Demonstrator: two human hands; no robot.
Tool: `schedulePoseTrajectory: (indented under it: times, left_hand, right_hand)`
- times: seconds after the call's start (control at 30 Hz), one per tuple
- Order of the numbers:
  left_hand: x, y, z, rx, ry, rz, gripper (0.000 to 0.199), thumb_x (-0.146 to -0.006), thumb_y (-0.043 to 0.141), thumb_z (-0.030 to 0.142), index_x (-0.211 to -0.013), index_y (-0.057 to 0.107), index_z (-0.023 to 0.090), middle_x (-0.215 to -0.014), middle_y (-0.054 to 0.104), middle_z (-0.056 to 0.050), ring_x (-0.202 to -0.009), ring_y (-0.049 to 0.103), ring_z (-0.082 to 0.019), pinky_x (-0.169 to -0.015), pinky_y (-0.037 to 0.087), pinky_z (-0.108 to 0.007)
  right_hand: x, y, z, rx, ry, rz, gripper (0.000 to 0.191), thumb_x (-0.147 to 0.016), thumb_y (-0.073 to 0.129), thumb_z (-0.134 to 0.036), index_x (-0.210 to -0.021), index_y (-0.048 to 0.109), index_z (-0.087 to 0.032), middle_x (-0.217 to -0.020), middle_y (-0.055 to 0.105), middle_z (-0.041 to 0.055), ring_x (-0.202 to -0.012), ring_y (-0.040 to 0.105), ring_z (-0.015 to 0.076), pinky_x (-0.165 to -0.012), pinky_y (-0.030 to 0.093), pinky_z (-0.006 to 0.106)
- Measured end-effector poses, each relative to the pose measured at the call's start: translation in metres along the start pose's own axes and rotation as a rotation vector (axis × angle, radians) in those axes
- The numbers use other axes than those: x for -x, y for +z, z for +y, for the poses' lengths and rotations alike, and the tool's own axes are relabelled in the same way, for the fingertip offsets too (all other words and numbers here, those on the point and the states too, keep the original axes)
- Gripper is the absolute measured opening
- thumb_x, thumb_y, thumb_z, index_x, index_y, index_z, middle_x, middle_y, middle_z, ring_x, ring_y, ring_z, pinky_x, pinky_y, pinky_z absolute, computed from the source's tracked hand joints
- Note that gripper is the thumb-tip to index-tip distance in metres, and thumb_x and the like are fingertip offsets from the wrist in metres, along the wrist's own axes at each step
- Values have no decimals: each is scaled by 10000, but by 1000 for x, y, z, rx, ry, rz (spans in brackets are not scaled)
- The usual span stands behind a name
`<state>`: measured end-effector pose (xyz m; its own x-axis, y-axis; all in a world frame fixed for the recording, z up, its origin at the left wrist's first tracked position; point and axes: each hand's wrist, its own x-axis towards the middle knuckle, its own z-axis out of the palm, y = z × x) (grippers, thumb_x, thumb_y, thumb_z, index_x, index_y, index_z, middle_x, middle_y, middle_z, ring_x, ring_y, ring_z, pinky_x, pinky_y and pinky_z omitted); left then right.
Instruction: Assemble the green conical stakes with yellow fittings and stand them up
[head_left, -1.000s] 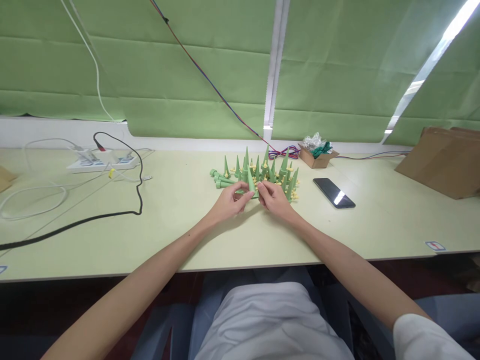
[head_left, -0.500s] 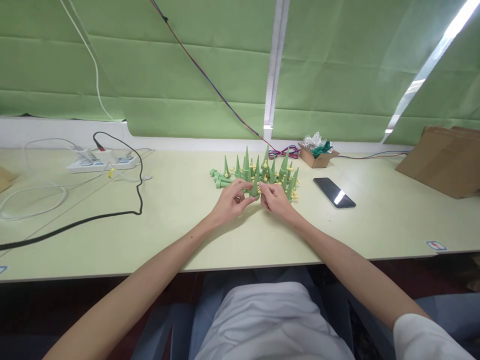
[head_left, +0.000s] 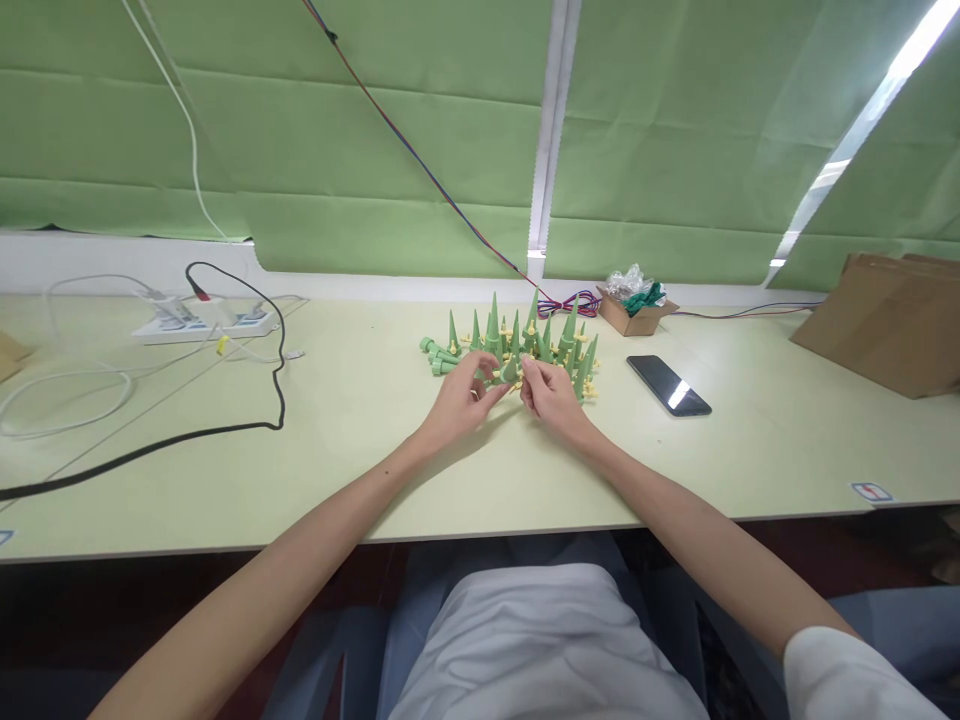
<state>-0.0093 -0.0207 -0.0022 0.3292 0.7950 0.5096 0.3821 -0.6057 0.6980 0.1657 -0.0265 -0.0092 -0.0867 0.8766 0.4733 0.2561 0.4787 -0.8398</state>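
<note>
Several green cones with small yellow pieces (head_left: 568, 330) stand in a cluster on the pale table. At the near side of the cluster, a green cone (head_left: 511, 371) is between my two hands, tilted. My left hand (head_left: 466, 398) has its thumb and forefinger at the left of this cone, the fingers curved and apart from the thumb. My right hand (head_left: 550, 393) is closed in a pinch at the cone's right side; what its fingertips grip is too small to make out. Green cones lying on their sides (head_left: 437, 352) are left of the cluster.
On the table (head_left: 390, 480), a black phone (head_left: 669, 385) lies right of the cones. A small open carton (head_left: 637, 316) holds plastic and green material behind it. Brown cardboard (head_left: 885, 325) leans at the far right. A power strip (head_left: 202, 325) with cables is at the left.
The cone between my hands has gone from upright to tilted. My left hand's fingers have opened somewhat and moved slightly up; my right hand has hardly moved.
</note>
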Motion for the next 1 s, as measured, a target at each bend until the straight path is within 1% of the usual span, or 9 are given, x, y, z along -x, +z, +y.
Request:
schedulePoseTrajectory:
  times: [0.07,0.13,0.23,0.3,0.43,0.57,0.67,0.8,1.0]
  left_hand:
    - [-1,-1,3,26,-38,23,262,-886,617,420,-996,524,202,-952,569,-22,-609,514,-90,-536,430,-230]
    - [-1,-2,6,54,-87,11,295,-908,571,483,-882,532,191,-835,568,-7,-567,496,-94,-519,413,-238]
    - [-1,-3,7,136,-171,-75,471,-947,444,589,-734,544,182,-600,488,14,-480,453,-107,-479,381,-256]
    - [-1,-3,6,195,-219,-135,557,-949,389,641,-695,567,179,-511,445,17,-438,440,-113,-460,371,-264]
    - [-2,-4,5,252,-282,-210,598,-913,410,696,-678,603,182,-497,494,-6,-428,470,-119,-450,392,-265]
    - [0,-6,7,261,-290,-251,571,-908,436,690,-683,585,187,-484,500,0,-438,491,-122,-472,418,-262]
    - [1,-7,7,254,-271,-250,538,-905,463,672,-711,582,184,-486,509,6,-447,500,-121,-479,424,-254]
    - [2,-7,5,238,-246,-234,519,-899,493,654,-690,566,184,-483,504,12,-451,499,-117,-483,421,-249]
    - [2,-9,6,173,-242,-234,484,-890,531,625,-724,595,175,-507,524,11,-455,490,-120,-492,408,-261]
  right_hand:
    - [0,0,0,-7,-6,12,616,-965,322,-683,-571,415,-218,-459,469,-19,-454,447,114,-514,364,258]
    - [-1,0,1,-10,-16,21,613,-958,320,-696,-587,419,-218,-474,470,-20,-467,459,116,-513,367,256]
    - [-1,0,1,-15,-31,16,585,-953,356,-690,-612,424,-219,-498,477,-22,-479,467,116,-515,370,255]
    - [-1,0,1,-10,-34,-1,570,-952,372,-684,-624,426,-220,-512,488,-21,-488,469,117,-520,373,257]
    - [-1,0,1,18,-41,-54,567,-946,368,-695,-642,436,-221,-535,510,-12,-508,477,125,-525,377,262]
    - [0,0,3,-2,-42,-97,555,-949,366,-691,-664,451,-223,-557,515,-9,-512,477,127,-510,367,260]
    - [1,0,4,-24,-34,-118,533,-956,369,-678,-683,442,-226,-561,516,-15,-498,464,123,-495,352,256]
    - [2,0,4,-46,-30,-136,525,-963,369,-666,-684,434,-227,-537,508,-23,-471,446,116,-481,342,254]
    - [2,-1,4,-53,4,-140,557,-931,381,-717,-665,419,-228,-495,493,-30,-435,439,112,-452,336,256]
